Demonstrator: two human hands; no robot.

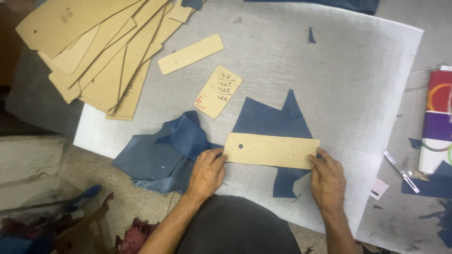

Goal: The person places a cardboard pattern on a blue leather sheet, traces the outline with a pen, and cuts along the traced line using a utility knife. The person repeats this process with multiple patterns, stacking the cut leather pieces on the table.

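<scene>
Cardboard template (271, 150) laid across blue fabric piece (275, 123), pinned flat between my left hand (206, 173) and right hand (327, 179), fingers pressing ends, not gripping; fabric beneath uncut along template edges.

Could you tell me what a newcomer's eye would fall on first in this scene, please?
Probably the cardboard strip at centre, pressed onto blue fabric by the left hand and right hand at its ends. Next, the pile of cardboard templates fanned out at top left, and the crumpled blue scraps by the left hand.
</scene>
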